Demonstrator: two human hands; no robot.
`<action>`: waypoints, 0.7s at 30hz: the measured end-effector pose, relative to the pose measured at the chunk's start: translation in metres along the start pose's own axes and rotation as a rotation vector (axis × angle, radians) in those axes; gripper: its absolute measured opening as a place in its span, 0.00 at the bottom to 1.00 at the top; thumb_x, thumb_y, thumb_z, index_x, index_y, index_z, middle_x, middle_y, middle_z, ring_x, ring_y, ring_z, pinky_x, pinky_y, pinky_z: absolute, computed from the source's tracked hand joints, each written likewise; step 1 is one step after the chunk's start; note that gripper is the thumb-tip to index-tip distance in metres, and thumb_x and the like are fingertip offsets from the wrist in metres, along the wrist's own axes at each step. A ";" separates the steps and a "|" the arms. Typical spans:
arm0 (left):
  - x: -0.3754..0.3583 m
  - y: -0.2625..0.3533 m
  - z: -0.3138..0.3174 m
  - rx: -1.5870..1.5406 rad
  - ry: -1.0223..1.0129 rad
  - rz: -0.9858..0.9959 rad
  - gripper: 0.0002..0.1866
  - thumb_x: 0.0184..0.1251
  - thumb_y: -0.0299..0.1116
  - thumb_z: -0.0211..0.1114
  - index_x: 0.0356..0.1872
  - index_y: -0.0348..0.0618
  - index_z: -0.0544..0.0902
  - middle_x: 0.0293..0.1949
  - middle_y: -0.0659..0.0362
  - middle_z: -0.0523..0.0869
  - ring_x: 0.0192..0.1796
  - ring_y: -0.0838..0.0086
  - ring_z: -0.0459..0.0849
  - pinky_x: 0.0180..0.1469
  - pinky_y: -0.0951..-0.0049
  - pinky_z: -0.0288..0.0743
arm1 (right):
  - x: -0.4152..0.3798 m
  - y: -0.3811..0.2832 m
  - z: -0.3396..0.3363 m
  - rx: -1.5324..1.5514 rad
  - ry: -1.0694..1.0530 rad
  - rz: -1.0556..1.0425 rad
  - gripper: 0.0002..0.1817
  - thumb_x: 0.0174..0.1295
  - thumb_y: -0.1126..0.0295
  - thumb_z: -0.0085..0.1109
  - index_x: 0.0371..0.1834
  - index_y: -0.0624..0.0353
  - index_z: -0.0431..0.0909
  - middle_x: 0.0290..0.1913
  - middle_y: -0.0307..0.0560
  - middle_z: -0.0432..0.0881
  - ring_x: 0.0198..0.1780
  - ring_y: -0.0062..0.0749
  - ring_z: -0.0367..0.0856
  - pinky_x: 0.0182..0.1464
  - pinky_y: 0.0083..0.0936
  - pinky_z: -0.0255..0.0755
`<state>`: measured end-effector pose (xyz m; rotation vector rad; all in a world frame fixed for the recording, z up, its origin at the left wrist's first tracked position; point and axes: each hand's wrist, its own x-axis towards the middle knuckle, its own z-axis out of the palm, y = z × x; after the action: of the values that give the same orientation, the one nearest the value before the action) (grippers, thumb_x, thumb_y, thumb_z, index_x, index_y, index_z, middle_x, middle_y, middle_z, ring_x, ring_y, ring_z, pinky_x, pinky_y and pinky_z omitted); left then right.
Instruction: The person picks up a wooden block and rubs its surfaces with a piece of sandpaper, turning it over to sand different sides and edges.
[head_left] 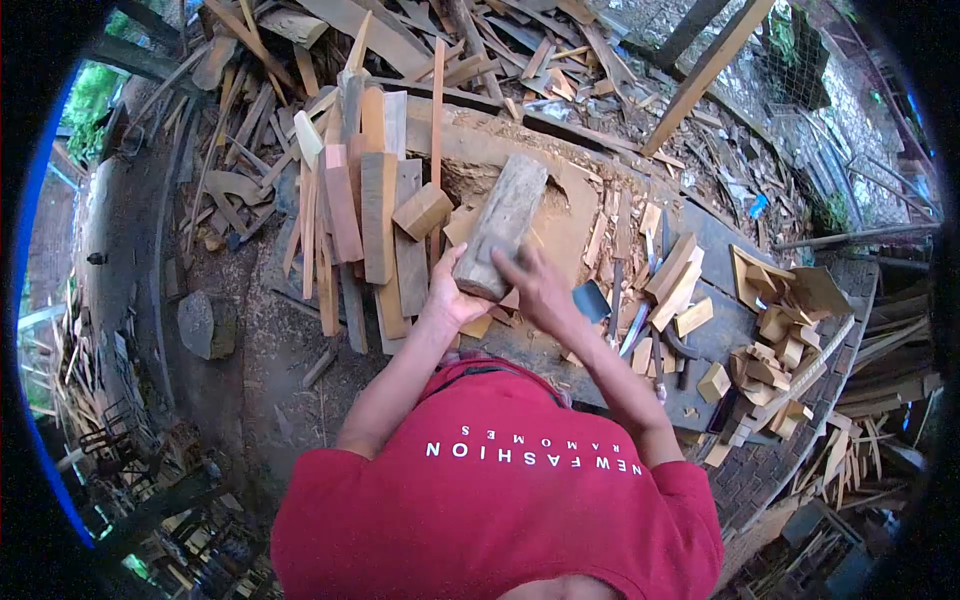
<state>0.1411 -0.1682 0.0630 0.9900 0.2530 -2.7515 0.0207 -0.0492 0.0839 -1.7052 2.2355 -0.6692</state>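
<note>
A weathered, grey-brown wooden block point(507, 215) is tilted up over the workbench in front of me. My left hand point(456, 292) is closed around its near lower end, the palm underneath. My right hand point(540, 290) is at the block's right side, slightly blurred, with fingers stretched out and touching its face. Just left of the block, a short cut piece of wood point(423, 211) rests by upright boards. To the right of my right hand lies a dark blue flat piece point(591, 302).
Long boards and slats point(378, 220) lean along the bench's left side. Hand tools, among them a curved dark-handled one point(680, 346), lie on the right. Cut wooden blocks point(765, 365) are heaped farther right. A stump point(207, 325) stands on the left floor. Scrap wood point(560, 60) covers the ground beyond.
</note>
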 end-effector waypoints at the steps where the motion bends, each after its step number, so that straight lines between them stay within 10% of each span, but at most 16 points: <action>1: -0.004 -0.001 0.006 0.021 0.023 0.016 0.30 0.62 0.48 0.54 0.62 0.41 0.67 0.57 0.48 0.75 0.59 0.54 0.74 0.62 0.48 0.66 | -0.013 -0.009 -0.001 0.030 0.003 -0.057 0.32 0.48 0.82 0.53 0.61 0.46 0.72 0.47 0.57 0.73 0.43 0.49 0.77 0.39 0.37 0.75; 21: -0.002 -0.002 0.012 -0.064 -0.013 -0.013 0.31 0.63 0.45 0.54 0.65 0.39 0.64 0.60 0.43 0.71 0.61 0.39 0.67 0.62 0.42 0.64 | 0.080 0.086 0.024 -0.128 0.168 0.100 0.26 0.54 0.78 0.50 0.58 0.44 0.75 0.43 0.54 0.71 0.42 0.49 0.76 0.40 0.38 0.75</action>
<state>0.1344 -0.1690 0.0735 0.9571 0.3439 -2.7427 -0.0632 -0.1124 0.0263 -1.6348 2.5108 -0.6820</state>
